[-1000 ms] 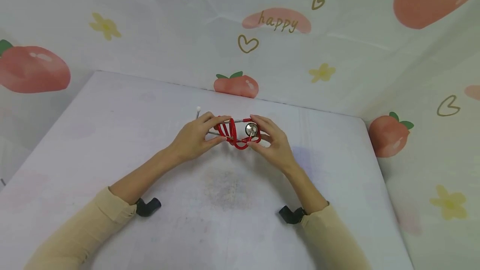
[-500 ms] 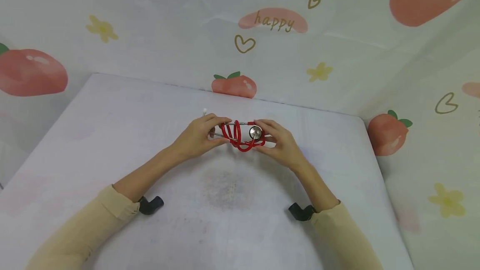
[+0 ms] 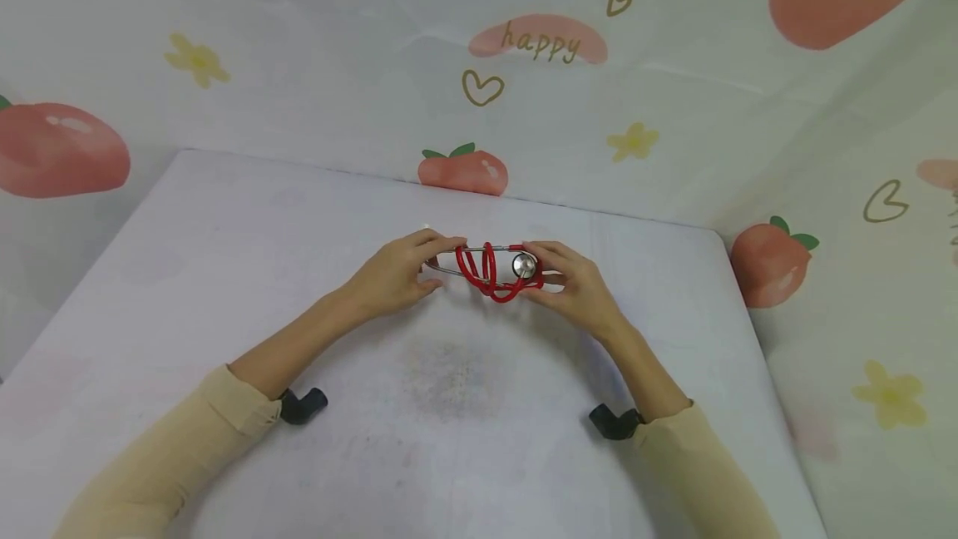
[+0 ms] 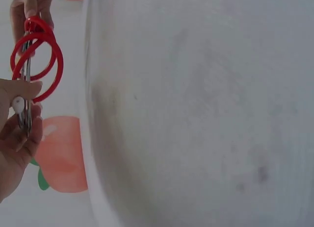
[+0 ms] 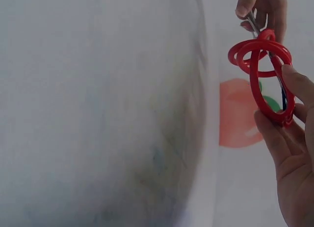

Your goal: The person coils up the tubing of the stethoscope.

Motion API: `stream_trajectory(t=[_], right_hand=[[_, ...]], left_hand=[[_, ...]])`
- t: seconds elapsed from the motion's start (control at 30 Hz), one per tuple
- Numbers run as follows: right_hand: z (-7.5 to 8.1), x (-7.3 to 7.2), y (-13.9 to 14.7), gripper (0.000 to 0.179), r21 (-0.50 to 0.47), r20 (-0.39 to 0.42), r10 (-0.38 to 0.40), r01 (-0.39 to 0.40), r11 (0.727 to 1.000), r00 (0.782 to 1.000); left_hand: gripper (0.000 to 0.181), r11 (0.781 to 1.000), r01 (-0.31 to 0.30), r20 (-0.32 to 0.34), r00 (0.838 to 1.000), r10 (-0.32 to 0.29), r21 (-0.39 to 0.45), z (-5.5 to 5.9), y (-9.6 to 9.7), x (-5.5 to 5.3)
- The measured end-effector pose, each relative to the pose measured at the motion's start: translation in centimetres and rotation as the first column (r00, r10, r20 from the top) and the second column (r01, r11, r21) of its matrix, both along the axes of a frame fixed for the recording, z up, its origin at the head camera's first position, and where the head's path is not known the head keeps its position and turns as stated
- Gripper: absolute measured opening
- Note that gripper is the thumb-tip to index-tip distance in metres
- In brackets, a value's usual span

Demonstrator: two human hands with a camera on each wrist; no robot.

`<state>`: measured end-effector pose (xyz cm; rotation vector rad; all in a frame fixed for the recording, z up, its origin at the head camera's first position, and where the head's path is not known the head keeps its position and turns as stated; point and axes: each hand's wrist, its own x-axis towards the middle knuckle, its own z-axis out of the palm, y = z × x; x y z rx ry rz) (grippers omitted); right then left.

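A red stethoscope, its tubing coiled around its metal ear tubes, is held above the table between both hands. My right hand grips the coil's right end, beside the round silver chest piece. At the other end, the fingers of my left hand hold the metal tubes; its thumb stands slightly apart from the lower tube in the head view. In the left wrist view a white ear tip shows by that hand. The right wrist view has the red loops between thumb and fingers.
Under the hands lies a white table with faint smudges. A pale backdrop printed with peaches, flowers and hearts rises behind it and on the right. Black wrist pieces stick out at both cuffs.
Both the stethoscope and my right hand have shifted right. My left thumb has come off the lower tube, and the ear tip is now mostly behind the left hand.
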<state>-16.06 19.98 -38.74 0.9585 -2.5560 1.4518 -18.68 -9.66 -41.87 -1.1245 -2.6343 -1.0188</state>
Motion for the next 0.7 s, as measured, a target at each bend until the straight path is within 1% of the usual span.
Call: stream_trajectory(t=[0.13, 0.27, 0.4, 0.5, 0.7], right_hand=[[-0.1, 0.0, 0.4, 0.062, 0.007, 0.031, -0.020, 0.020, 1.000, 0.999], [-0.1, 0.0, 0.7, 0.062, 0.005, 0.038, -0.034, 0.034, 0.999, 0.999], [-0.2, -0.2, 1.2, 0.062, -0.001, 0.067, -0.050, 0.050, 0.999, 0.997], [-0.4, -0.4, 1.6, 0.061, 0.004, 0.084, -0.065, 0.065, 0.998, 0.994], [-1.0, -1.0, 2.6, 0.060, 0.018, 0.139, -0.094, 0.092, 0.996, 0.986]], left_hand=[[0.069, 1.000, 0.008, 0.003, 1.000, -0.008, -0.009, -0.2, -0.1, -0.3], [0.070, 0.999, 0.046, 0.021, 0.999, -0.046, 0.009, -0.4, 0.0, -0.7], [0.071, 0.996, 0.089, 0.054, 0.994, -0.090, 0.024, -0.5, 0.2, -1.2], [0.071, 0.993, 0.118, 0.075, 0.990, -0.119, 0.019, -0.5, 0.3, -1.7], [0.071, 0.987, 0.162, 0.144, 0.976, -0.161, 0.007, -0.5, 0.7, -2.9]])
